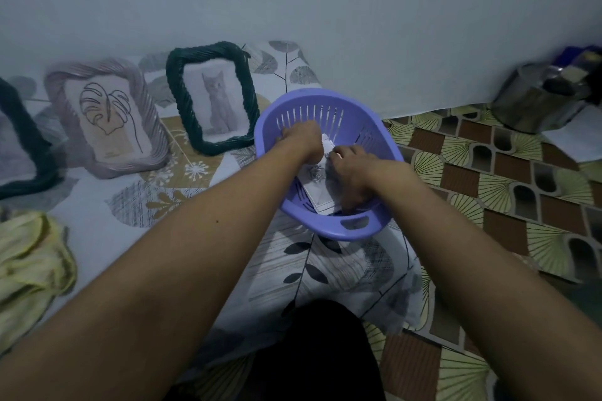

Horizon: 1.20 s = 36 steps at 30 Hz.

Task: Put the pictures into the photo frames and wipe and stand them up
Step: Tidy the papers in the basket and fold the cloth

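Both hands were inside the purple basket (329, 221), which sat on the leaf-print sheet (325, 270) on the floor. Right hand (350, 169) had its fingers curled on the edge of the white prints (317, 195) stacked in the basket. Left hand (301, 140) was knuckles-up further in with its fingers hidden, so can't tell whether it held anything. Dark green frame (211, 98) with a cat picture and lilac frame (104, 117) with a leaf drawing stood against the wall, left of the basket. Another dark frame (22, 146) was cut off at the left edge. Yellow cloth (29, 264) lay near left.
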Tool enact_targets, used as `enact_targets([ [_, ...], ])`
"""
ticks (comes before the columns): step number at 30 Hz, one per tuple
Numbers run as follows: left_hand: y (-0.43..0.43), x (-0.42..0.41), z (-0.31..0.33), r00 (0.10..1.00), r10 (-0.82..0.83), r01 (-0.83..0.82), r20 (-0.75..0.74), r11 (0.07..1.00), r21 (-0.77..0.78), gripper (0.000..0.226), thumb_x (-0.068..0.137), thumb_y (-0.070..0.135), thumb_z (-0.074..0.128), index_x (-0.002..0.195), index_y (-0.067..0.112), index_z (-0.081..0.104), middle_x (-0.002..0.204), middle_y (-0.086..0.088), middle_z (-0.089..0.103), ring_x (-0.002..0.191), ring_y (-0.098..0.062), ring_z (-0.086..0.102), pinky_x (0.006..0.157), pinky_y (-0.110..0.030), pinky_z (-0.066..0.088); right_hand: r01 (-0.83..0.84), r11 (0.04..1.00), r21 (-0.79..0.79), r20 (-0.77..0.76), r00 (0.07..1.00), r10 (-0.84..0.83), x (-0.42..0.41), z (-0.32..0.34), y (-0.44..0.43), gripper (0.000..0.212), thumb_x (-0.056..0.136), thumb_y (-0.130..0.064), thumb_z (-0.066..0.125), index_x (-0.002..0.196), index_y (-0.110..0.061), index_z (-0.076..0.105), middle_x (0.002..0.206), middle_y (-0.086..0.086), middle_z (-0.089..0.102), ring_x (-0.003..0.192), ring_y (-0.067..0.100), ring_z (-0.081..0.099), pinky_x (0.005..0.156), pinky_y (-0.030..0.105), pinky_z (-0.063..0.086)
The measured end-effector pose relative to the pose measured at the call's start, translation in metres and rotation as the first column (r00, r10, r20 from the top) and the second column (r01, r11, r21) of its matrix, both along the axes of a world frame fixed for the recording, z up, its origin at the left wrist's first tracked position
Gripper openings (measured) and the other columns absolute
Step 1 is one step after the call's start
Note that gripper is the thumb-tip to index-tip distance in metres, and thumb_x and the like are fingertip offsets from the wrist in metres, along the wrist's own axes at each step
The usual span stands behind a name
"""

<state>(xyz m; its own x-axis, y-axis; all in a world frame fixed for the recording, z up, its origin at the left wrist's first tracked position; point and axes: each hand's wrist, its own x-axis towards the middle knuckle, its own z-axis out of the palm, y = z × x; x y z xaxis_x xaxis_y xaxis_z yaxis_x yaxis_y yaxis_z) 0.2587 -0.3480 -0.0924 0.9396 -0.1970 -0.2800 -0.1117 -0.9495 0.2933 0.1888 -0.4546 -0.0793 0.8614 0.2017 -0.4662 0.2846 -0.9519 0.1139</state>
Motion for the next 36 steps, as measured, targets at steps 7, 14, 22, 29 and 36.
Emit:
enact_targets([
  [7, -0.002, 0.004, -0.008, 1.0, -0.015, 0.015, 0.013, 0.998, 0.065, 0.024, 0.091, 0.003, 0.056, 0.114, 0.0, 0.06, 0.124, -0.024, 0.059, 0.114, -0.045, 0.056, 0.098, -0.052, 0.047, -0.024, 1.0, -0.003, 0.041, 0.999, 0.024, 0.005, -0.005, 0.0, 0.11, 0.07, -0.052, 0.083, 0.149, -0.004, 0.022, 0.149, 0.014, 0.025, 0.139, 0.037, 0.024, 0.113, 0.053, 0.032],
  [14, 0.0, 0.001, -0.004, 0.998, -0.06, 0.059, 0.012, 0.996, 0.065, 0.007, 0.09, 0.002, 0.057, 0.086, 0.006, 0.053, 0.112, -0.022, 0.061, 0.105, -0.044, 0.059, 0.087, -0.048, 0.05, 0.006, 1.0, -0.029, 0.029, 1.0, -0.005, 0.017, -0.012, 0.0, 0.116, 0.054, -0.067, 0.072, 0.143, -0.004, 0.033, 0.142, 0.019, 0.034, 0.132, 0.042, 0.031, 0.111, 0.057, 0.035],
  [22, 0.008, -0.003, 0.008, 0.995, -0.006, 0.021, 0.1, 0.989, -0.149, 0.018, 0.095, 0.001, 0.056, 0.109, 0.013, 0.058, 0.1, -0.006, 0.057, 0.098, -0.035, 0.055, 0.081, -0.039, 0.047, 0.153, 0.973, 0.172, 0.05, 0.985, -0.164, 0.01, 0.006, 0.004, 0.08, 0.087, -0.029, 0.069, 0.149, -0.005, 0.025, 0.149, 0.016, 0.036, 0.136, 0.039, 0.037, 0.108, 0.047, 0.04],
  [29, 0.043, -0.032, 0.044, 0.93, 0.318, -0.132, 0.186, 0.76, -0.636, 0.038, 0.087, -0.005, 0.049, 0.111, 0.015, 0.071, 0.102, -0.007, 0.068, 0.097, -0.022, 0.063, 0.087, -0.028, 0.051, 0.268, 0.726, 0.634, 0.143, 0.882, -0.45, -0.015, 0.039, 0.028, 0.041, 0.091, -0.012, 0.05, 0.131, -0.007, 0.052, 0.13, 0.014, 0.057, 0.116, 0.031, 0.054, 0.093, 0.039, 0.048],
  [36, 0.118, -0.093, 0.061, 0.916, 0.397, -0.128, 0.052, 0.413, -0.902, 0.02, 0.078, 0.003, 0.057, 0.078, 0.021, 0.065, 0.077, -0.001, 0.066, 0.07, -0.014, 0.059, 0.065, -0.031, 0.051, 0.179, 0.171, 0.969, -0.035, 0.784, -0.619, -0.056, 0.057, 0.103, 0.012, 0.082, -0.019, 0.056, 0.089, -0.021, 0.065, 0.098, 0.0, 0.071, 0.099, 0.024, 0.065, 0.091, 0.044, 0.053],
])
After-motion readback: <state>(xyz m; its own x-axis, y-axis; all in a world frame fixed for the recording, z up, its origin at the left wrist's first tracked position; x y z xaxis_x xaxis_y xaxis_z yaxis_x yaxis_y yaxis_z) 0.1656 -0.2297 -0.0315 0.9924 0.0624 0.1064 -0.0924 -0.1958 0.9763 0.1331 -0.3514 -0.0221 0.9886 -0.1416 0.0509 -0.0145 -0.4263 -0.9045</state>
